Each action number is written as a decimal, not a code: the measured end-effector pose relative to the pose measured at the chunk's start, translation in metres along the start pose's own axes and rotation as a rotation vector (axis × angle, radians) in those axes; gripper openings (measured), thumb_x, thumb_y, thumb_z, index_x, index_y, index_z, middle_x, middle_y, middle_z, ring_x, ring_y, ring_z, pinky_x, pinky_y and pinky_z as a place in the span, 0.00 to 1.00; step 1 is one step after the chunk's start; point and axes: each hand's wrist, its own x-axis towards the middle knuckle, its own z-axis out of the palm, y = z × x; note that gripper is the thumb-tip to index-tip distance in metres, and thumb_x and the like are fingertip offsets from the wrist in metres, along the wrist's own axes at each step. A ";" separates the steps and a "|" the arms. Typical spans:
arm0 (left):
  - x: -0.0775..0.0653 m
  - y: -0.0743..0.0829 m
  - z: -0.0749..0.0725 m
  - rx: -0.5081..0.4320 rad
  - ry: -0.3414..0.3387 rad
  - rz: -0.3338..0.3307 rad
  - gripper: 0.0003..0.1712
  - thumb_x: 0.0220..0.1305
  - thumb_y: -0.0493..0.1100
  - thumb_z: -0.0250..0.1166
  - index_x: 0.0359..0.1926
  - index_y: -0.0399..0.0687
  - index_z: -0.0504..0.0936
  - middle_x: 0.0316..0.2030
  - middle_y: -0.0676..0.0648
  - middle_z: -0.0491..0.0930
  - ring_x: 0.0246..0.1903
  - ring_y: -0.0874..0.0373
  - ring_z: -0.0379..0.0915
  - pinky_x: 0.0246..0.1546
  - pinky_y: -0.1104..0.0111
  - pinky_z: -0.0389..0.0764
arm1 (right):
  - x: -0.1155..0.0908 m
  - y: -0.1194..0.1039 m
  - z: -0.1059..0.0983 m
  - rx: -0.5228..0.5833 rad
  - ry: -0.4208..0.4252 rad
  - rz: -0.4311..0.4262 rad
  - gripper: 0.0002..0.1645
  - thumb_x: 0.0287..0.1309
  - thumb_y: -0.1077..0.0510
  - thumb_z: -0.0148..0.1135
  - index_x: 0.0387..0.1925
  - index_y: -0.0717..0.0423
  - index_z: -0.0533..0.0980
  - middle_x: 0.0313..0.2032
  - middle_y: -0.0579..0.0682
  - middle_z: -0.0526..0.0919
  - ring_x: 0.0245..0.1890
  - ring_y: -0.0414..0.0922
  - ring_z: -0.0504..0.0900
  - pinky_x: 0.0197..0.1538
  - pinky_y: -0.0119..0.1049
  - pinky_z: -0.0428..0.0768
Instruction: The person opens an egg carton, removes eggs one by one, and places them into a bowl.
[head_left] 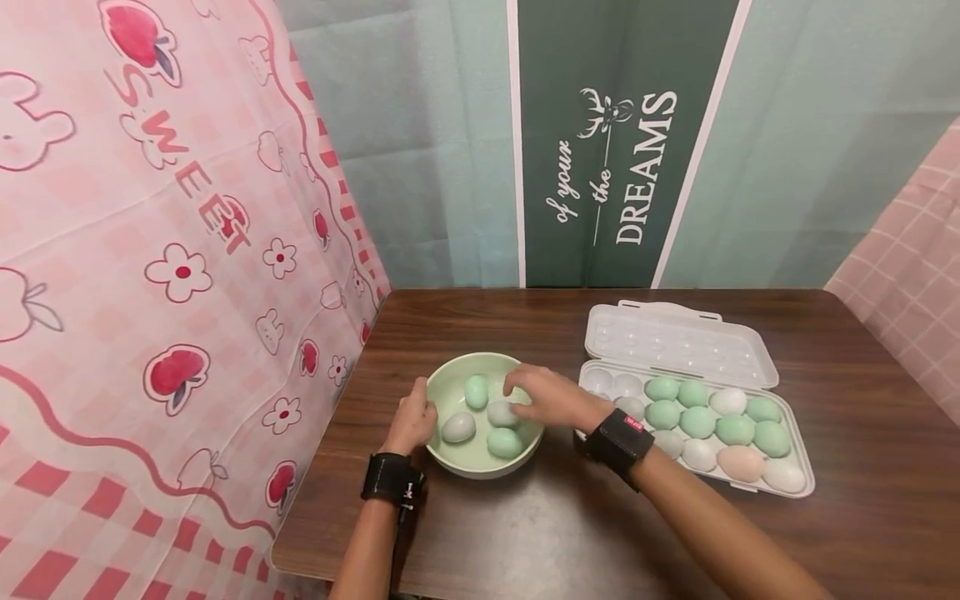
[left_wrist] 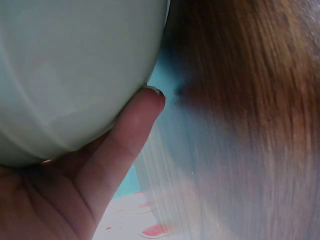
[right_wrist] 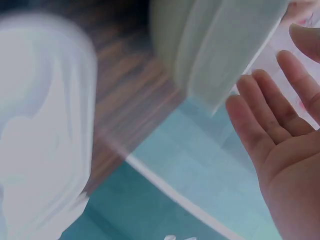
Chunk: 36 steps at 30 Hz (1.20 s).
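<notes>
A pale green bowl [head_left: 483, 473] stands on the table with several eggs in it. Two are mint green, an upper green egg [head_left: 476, 392] and a lower green egg [head_left: 506, 442]. A grey egg [head_left: 459, 427] lies toward the bowl's left side, and another grey egg [head_left: 501, 414] is near the right fingers. My left hand [head_left: 412, 421] holds the bowl's left rim; the left wrist view shows a finger [left_wrist: 132, 125] along its outer wall. Over the bowl's right side reaches my right hand [head_left: 555, 398], its fingers loosely bent and apart, nothing between them in the right wrist view.
To the right, a white plastic egg box [head_left: 801, 467] lies with its clear lid [head_left: 678, 342] folded back. Green, whitish and one peach egg [head_left: 741, 463] fill many of its cups. A pink printed cloth [head_left: 225, 333] hangs along the brown wooden table's [head_left: 600, 533] left side.
</notes>
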 end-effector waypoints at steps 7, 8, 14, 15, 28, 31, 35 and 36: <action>0.000 -0.001 -0.001 -0.014 -0.013 -0.002 0.24 0.65 0.35 0.46 0.63 0.39 0.63 0.52 0.29 0.78 0.46 0.46 0.78 0.45 0.54 0.79 | -0.017 0.025 -0.018 -0.072 0.027 0.104 0.13 0.52 0.58 0.66 0.40 0.56 0.79 0.38 0.50 0.80 0.37 0.43 0.78 0.40 0.38 0.78; 0.000 0.000 -0.001 -0.014 -0.017 0.001 0.24 0.66 0.35 0.46 0.63 0.38 0.63 0.52 0.29 0.78 0.46 0.46 0.78 0.44 0.54 0.79 | -0.021 0.028 -0.020 -0.074 0.029 0.118 0.13 0.51 0.58 0.66 0.40 0.56 0.79 0.38 0.50 0.80 0.37 0.44 0.79 0.40 0.39 0.78; 0.000 0.001 -0.001 -0.004 -0.011 -0.009 0.24 0.67 0.35 0.46 0.64 0.38 0.62 0.54 0.29 0.77 0.48 0.46 0.77 0.46 0.53 0.79 | -0.041 0.048 -0.030 -0.123 -0.023 0.224 0.17 0.51 0.57 0.67 0.43 0.57 0.78 0.41 0.54 0.82 0.42 0.49 0.81 0.43 0.44 0.79; -0.001 0.001 -0.001 -0.002 -0.009 -0.011 0.24 0.67 0.35 0.46 0.64 0.38 0.62 0.54 0.29 0.77 0.49 0.46 0.77 0.46 0.53 0.79 | -0.044 0.050 -0.032 -0.133 -0.039 0.240 0.18 0.50 0.57 0.66 0.44 0.58 0.77 0.41 0.54 0.83 0.42 0.50 0.81 0.43 0.45 0.79; 0.000 0.003 0.000 0.009 -0.011 -0.039 0.23 0.67 0.34 0.46 0.63 0.39 0.63 0.53 0.29 0.77 0.47 0.46 0.78 0.44 0.54 0.79 | -0.079 0.082 -0.048 -0.096 -0.130 0.304 0.16 0.43 0.64 0.65 0.38 0.65 0.78 0.36 0.57 0.83 0.35 0.47 0.78 0.40 0.42 0.77; -0.001 0.004 0.000 0.011 -0.011 -0.045 0.23 0.67 0.35 0.46 0.63 0.39 0.63 0.54 0.30 0.77 0.47 0.46 0.78 0.45 0.53 0.79 | -0.086 0.086 -0.052 -0.066 -0.165 0.338 0.17 0.42 0.64 0.63 0.38 0.65 0.78 0.32 0.55 0.82 0.31 0.45 0.76 0.36 0.38 0.75; -0.001 0.005 0.000 0.010 -0.010 -0.046 0.23 0.67 0.35 0.46 0.63 0.39 0.63 0.54 0.29 0.77 0.48 0.45 0.78 0.46 0.52 0.79 | -0.092 0.089 -0.056 -0.040 -0.209 0.376 0.17 0.44 0.61 0.65 0.39 0.65 0.78 0.28 0.51 0.80 0.26 0.42 0.71 0.32 0.34 0.71; -0.001 0.005 0.000 0.013 -0.008 -0.047 0.24 0.67 0.35 0.46 0.63 0.39 0.62 0.54 0.29 0.76 0.48 0.45 0.78 0.46 0.52 0.79 | -0.093 0.090 -0.057 -0.040 -0.218 0.387 0.18 0.45 0.59 0.67 0.39 0.64 0.78 0.28 0.50 0.80 0.26 0.42 0.71 0.31 0.34 0.71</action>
